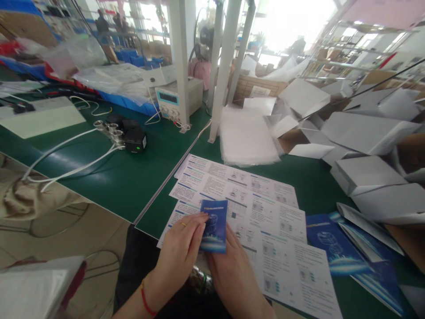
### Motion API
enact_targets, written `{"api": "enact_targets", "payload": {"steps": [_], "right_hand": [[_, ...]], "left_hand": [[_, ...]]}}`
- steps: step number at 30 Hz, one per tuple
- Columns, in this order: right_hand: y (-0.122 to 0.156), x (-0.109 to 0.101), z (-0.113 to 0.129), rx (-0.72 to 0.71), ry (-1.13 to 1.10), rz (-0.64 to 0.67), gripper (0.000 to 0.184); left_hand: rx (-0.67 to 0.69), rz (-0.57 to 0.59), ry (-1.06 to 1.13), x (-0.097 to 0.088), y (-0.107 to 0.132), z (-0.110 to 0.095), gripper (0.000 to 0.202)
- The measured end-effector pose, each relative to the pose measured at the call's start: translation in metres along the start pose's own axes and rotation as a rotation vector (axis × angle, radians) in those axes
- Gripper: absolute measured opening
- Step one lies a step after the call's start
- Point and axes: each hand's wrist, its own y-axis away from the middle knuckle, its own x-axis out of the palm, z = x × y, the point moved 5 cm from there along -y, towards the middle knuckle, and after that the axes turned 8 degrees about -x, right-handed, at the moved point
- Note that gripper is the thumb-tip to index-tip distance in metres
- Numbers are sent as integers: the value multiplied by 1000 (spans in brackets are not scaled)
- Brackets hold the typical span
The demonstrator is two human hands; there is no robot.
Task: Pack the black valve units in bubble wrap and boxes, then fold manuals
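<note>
Between my two hands is a blue folded leaflet [215,230] with a printed device on its front. My left hand [181,246] presses its fingers together on the leaflet's left side, and a ring and a red wrist string show on that side. Around the lower right edge sits my right hand [234,268], its fingers partly hidden behind the leaflet. Beneath and beyond them lie overlapping unfolded printed sheets [285,239] on the green table. Several folded blue leaflets [335,243] are heaped to the right.
White boxes [368,133] are piled at the right, beside a stack of clear plastic bags [247,137]. A power supply [179,99] stands behind metal posts. Black devices with white cables [128,135] rest on the left table. Distant people appear at the back left.
</note>
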Motion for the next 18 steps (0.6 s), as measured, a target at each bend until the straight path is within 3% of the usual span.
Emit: {"api": "enact_targets", "payload": {"steps": [4,8,12,15,18], "right_hand": [[-1,1,1,-12,15,25,54],[4,-4,-2,-22,-50,-42,55],[18,-16,-10,-10,-49,-185,44],[28,-29,-19,60,56,-294,30],[30,-35,-26,61,169,-263,30]], "left_hand": [[80,-68,-160,11,0,5,30],[129,-63,-290,15,1,5,32],[230,19,-413,18,0,-3,34],[234,100,-494,21,-2,-7,36],[179,179,-527,24,-5,-6,40]]}}
